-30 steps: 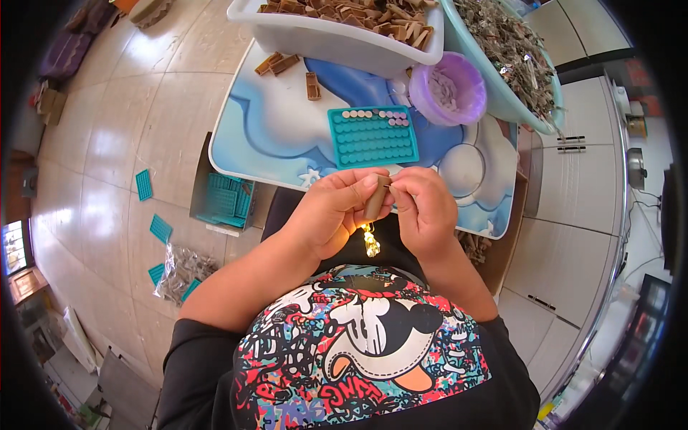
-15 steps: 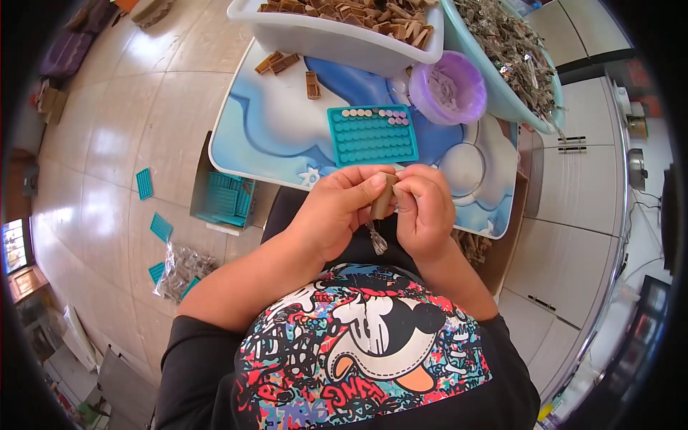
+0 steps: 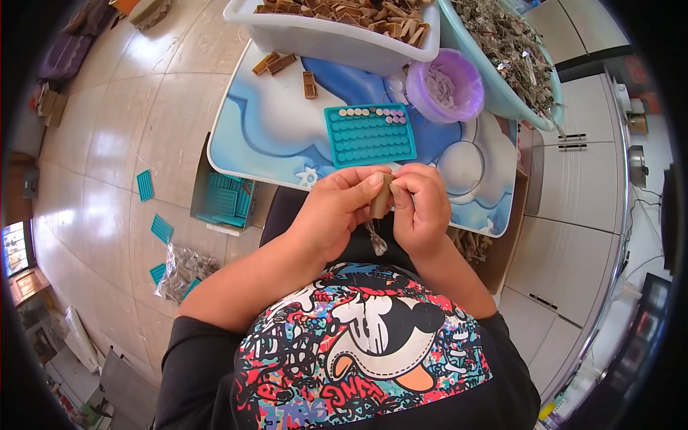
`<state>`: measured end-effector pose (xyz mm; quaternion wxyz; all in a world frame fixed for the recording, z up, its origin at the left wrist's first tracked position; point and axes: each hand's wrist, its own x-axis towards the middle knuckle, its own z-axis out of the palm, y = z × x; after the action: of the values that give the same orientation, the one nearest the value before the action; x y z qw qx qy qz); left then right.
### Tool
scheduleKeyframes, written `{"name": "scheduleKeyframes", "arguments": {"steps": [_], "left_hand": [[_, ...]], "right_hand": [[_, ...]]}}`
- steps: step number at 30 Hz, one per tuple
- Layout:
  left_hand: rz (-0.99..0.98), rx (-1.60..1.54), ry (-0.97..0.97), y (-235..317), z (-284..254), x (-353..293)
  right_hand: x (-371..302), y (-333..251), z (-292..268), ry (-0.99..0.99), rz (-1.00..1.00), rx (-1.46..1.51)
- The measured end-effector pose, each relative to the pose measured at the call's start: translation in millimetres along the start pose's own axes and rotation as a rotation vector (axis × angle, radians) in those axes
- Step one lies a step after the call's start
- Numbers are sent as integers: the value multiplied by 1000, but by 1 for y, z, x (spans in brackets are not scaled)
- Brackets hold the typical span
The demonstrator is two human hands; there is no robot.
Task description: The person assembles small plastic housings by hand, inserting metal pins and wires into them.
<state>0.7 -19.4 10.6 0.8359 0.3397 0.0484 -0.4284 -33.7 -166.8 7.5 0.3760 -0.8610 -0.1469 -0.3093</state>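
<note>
A small brown cardboard-like piece (image 3: pixel 382 198) is held upright between the thumb and fingers of my left hand (image 3: pixel 322 208). Close against its right edge, my right hand (image 3: pixel 423 215) is closed in a pinch; what lies between those fingertips is hidden. A silvery, crinkled strip bundle (image 3: pixel 376 240) dangles below the brown piece, its upper end out of sight behind it. Just beyond my hands, a teal tray (image 3: pixel 373 154) with round hollows lies on the table. Several small pale and lilac discs (image 3: pixel 351 112) sit along its far rows.
On the blue patterned table (image 3: pixel 251 154) stand a white tub (image 3: pixel 322 39) of brown pieces and a purple bowl (image 3: pixel 469 89) of pale bits. A large light-teal basin (image 3: pixel 469 54) holds silvery strips. Teal trays fill a box (image 3: pixel 229 197) at the left; a plastic bag (image 3: pixel 183 272) lies on the floor.
Both hands keep nearly the same hold on the brown piece. The whole view has shifted very slightly; nothing has been let go.
</note>
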Motion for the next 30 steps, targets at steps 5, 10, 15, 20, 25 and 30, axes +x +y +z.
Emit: {"name": "scheduleKeyframes", "arguments": {"steps": [5, 10, 15, 20, 25, 30], "left_hand": [[40, 14, -27, 4, 0, -2], [-9, 47, 111, 3, 8, -4], [32, 60, 16, -2, -10, 1], [190, 156, 190, 4, 0, 0], [532, 403, 0, 1, -1, -5], [449, 402, -15, 4, -5, -6]], "right_hand": [[3, -3, -3, -23, 104, 125], [0, -3, -4, -17, 53, 73], [2, 3, 0, -58, 56, 104], [-7, -6, -5, -1, 643, 590], [-8, -13, -17, -134, 859, 790], [-3, -13, -23, -98, 508, 292]]}}
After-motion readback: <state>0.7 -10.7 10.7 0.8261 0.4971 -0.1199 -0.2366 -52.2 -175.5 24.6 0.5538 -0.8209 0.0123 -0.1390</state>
